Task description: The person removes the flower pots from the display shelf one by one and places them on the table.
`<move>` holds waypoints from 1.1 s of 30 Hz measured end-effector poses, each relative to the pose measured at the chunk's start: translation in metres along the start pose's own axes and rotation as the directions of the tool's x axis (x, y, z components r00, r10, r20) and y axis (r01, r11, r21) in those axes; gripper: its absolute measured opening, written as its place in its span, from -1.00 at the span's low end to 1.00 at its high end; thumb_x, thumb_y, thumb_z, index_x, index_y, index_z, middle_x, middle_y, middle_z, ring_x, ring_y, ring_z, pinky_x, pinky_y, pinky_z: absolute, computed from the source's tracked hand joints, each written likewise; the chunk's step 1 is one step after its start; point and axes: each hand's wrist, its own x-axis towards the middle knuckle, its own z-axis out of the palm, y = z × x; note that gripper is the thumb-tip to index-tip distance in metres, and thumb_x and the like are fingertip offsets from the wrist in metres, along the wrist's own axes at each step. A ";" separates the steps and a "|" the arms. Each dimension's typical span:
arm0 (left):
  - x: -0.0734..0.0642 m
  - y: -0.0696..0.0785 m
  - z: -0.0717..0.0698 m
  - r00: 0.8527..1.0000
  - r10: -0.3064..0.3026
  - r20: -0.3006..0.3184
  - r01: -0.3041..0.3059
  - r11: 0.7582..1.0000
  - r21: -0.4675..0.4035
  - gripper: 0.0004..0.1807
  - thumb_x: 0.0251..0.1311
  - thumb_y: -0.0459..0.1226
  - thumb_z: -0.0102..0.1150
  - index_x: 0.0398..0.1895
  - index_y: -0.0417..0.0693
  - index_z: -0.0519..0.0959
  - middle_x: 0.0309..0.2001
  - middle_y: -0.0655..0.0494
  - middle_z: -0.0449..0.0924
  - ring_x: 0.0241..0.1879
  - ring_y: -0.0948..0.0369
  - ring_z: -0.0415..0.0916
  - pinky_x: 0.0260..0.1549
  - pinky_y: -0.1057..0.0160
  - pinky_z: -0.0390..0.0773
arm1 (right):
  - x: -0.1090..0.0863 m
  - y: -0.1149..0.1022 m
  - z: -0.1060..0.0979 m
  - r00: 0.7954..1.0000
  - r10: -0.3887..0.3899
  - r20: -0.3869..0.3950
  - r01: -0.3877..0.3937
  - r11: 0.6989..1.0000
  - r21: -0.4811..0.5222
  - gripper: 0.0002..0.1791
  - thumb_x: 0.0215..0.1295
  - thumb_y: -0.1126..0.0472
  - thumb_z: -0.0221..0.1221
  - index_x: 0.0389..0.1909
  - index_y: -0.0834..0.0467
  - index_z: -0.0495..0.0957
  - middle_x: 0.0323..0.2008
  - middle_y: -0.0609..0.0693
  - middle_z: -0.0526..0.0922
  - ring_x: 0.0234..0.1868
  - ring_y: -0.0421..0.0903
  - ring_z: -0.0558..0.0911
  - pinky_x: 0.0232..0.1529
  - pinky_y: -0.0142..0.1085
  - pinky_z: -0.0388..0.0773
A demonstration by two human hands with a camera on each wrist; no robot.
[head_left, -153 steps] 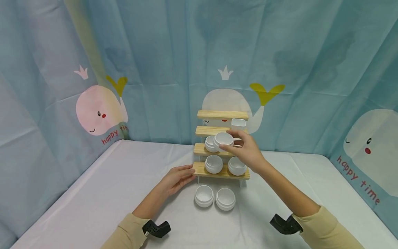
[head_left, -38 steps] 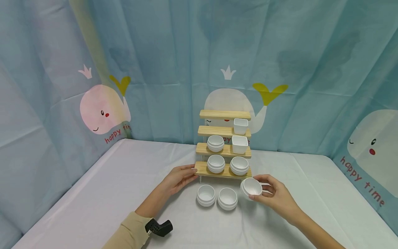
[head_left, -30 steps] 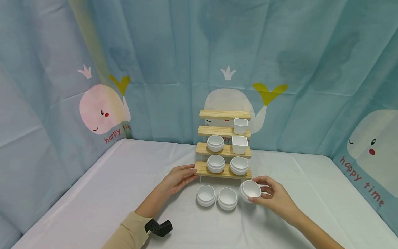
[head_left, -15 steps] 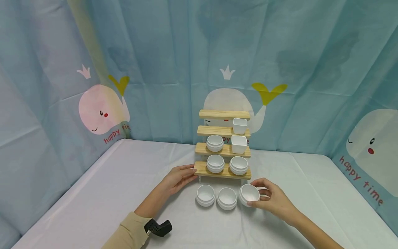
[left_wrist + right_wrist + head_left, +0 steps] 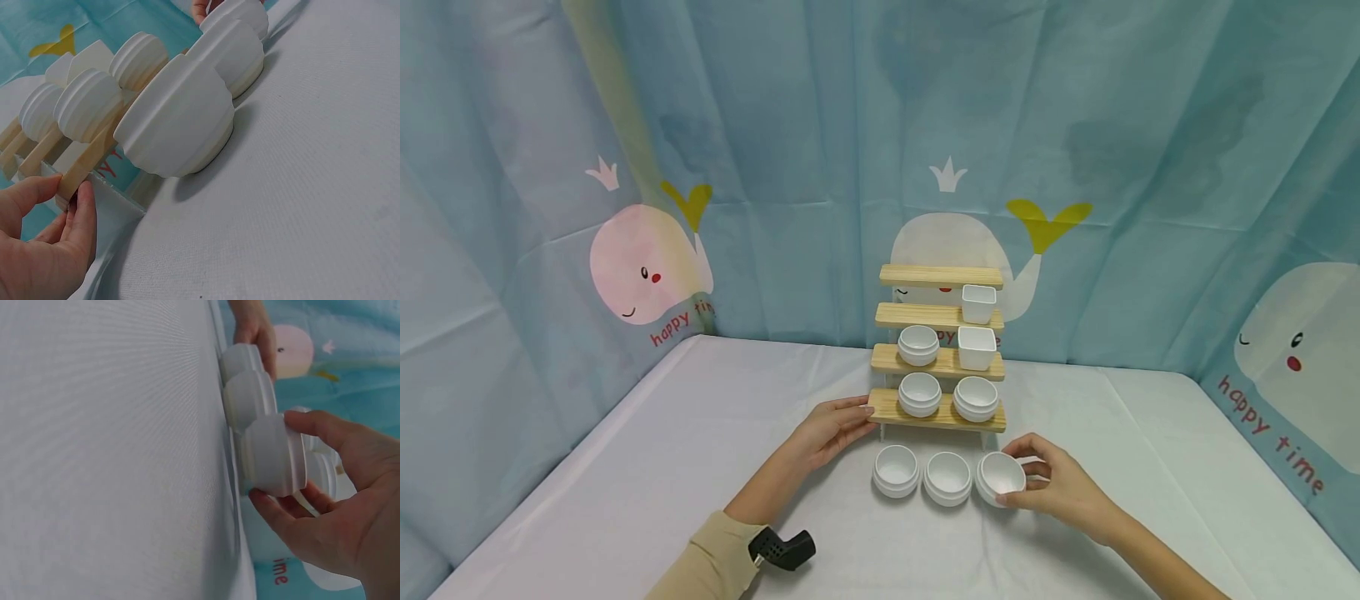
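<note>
My right hand [image 5: 1060,487] grips a round white bowl [image 5: 1002,477] between thumb and fingers, at the right end of a row on the table. Two similar bowls, a middle one [image 5: 947,477] and a left one [image 5: 896,470], stand beside it. Behind them rises a stepped wooden rack [image 5: 937,417]. With thumb and fingers, my left hand [image 5: 53,240] pinches the left end of its lowest board [image 5: 84,164]. That board carries two round bowls; above are another round bowl [image 5: 918,344] and a square white bowl [image 5: 977,347], with a smaller square bowl [image 5: 978,303] higher up.
A white cloth [image 5: 700,433] covers the table. The rack's top board [image 5: 940,276] stands near a blue curtain [image 5: 775,167] printed with whales, which hangs along the back and sides. A black device [image 5: 781,550] sits at my left sleeve.
My right hand has carried the round bowl from the upper rack down to the table, setting it at the right end of the row. My left hand has stayed on the rack.
</note>
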 end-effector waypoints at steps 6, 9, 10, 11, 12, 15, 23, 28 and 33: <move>0.000 0.000 0.000 1.000 0.005 0.010 -0.005 1.000 0.005 -0.42 0.53 -0.51 0.03 0.52 -0.58 0.17 0.33 -0.38 0.44 -0.01 0.22 0.66 0.12 0.35 0.73 | 0.000 0.002 0.000 1.000 -0.005 0.029 0.004 1.000 0.010 -0.34 0.07 0.32 0.59 0.12 0.39 0.46 0.10 0.25 0.55 -0.04 -0.15 0.69 -0.09 -0.36 0.78; 0.000 0.000 0.000 1.000 0.004 0.009 -0.004 1.000 0.002 -0.42 0.54 -0.51 0.02 0.52 -0.58 0.17 0.33 -0.38 0.43 0.00 0.21 0.66 0.12 0.34 0.73 | 0.000 0.003 0.000 0.999 -0.003 0.036 0.003 1.000 0.008 -0.35 0.07 0.33 0.59 0.11 0.39 0.46 0.10 0.25 0.55 -0.02 -0.12 0.69 -0.10 -0.35 0.78; 0.000 0.000 0.000 1.000 0.003 0.009 -0.003 1.000 0.001 -0.42 0.54 -0.51 0.02 0.52 -0.58 0.17 0.32 -0.38 0.43 0.00 0.21 0.66 0.12 0.35 0.73 | 0.000 0.004 0.000 0.999 -0.004 0.039 0.003 1.000 0.008 -0.35 0.07 0.34 0.58 0.12 0.39 0.46 0.10 0.24 0.55 -0.02 -0.11 0.69 -0.10 -0.35 0.78; 0.000 0.000 0.000 1.000 0.004 0.009 -0.004 1.000 0.001 -0.42 0.54 -0.51 0.02 0.52 -0.59 0.17 0.32 -0.38 0.44 -0.01 0.21 0.66 0.12 0.34 0.73 | 0.000 0.004 0.000 0.999 -0.005 0.041 0.004 1.000 0.008 -0.35 0.07 0.35 0.58 0.12 0.39 0.46 0.10 0.24 0.55 -0.01 -0.09 0.68 -0.10 -0.35 0.78; 0.000 0.000 0.000 1.000 0.004 0.009 -0.004 1.000 0.001 -0.42 0.54 -0.51 0.02 0.52 -0.59 0.17 0.32 -0.37 0.44 -0.01 0.21 0.66 0.12 0.34 0.73 | 0.000 0.005 0.000 0.999 -0.002 0.041 0.001 1.000 0.006 -0.35 0.07 0.35 0.58 0.12 0.39 0.46 0.10 0.23 0.55 0.00 -0.08 0.68 -0.10 -0.35 0.78; 0.000 0.000 0.000 1.000 0.004 0.008 -0.005 1.000 0.001 -0.42 0.54 -0.52 0.02 0.52 -0.59 0.17 0.31 -0.37 0.44 -0.01 0.21 0.66 0.12 0.34 0.73 | -0.001 0.005 0.001 0.999 0.003 0.044 -0.003 1.000 0.003 -0.36 0.07 0.36 0.58 0.12 0.39 0.46 0.11 0.22 0.55 0.00 -0.05 0.68 -0.10 -0.35 0.78; -0.001 0.001 0.001 1.000 0.000 -0.002 0.000 1.000 0.003 -0.42 0.53 -0.52 0.02 0.52 -0.58 0.18 0.33 -0.39 0.43 0.01 0.20 0.66 0.13 0.33 0.73 | -0.001 0.004 0.000 0.998 0.019 0.056 -0.018 1.000 -0.014 -0.36 0.08 0.33 0.58 0.12 0.36 0.46 0.12 0.23 0.53 -0.01 -0.07 0.68 -0.09 -0.36 0.78; -0.001 0.001 0.000 1.000 0.000 0.000 0.000 1.000 0.006 -0.42 0.54 -0.52 0.02 0.52 -0.57 0.18 0.34 -0.39 0.42 0.01 0.20 0.66 0.13 0.34 0.72 | -0.002 0.004 0.000 0.998 0.012 0.060 -0.011 1.000 -0.014 -0.36 0.09 0.34 0.57 0.13 0.38 0.46 0.13 0.23 0.53 0.02 -0.01 0.67 -0.09 -0.36 0.77; -0.001 0.001 0.001 1.000 0.002 0.004 -0.002 1.000 0.005 -0.42 0.53 -0.52 0.03 0.52 -0.58 0.18 0.31 -0.36 0.46 -0.01 0.21 0.67 0.12 0.34 0.73 | -0.002 0.005 0.000 0.998 -0.004 0.060 0.005 1.000 -0.012 -0.35 0.10 0.36 0.56 0.15 0.41 0.46 0.14 0.24 0.54 0.04 0.05 0.67 -0.09 -0.37 0.77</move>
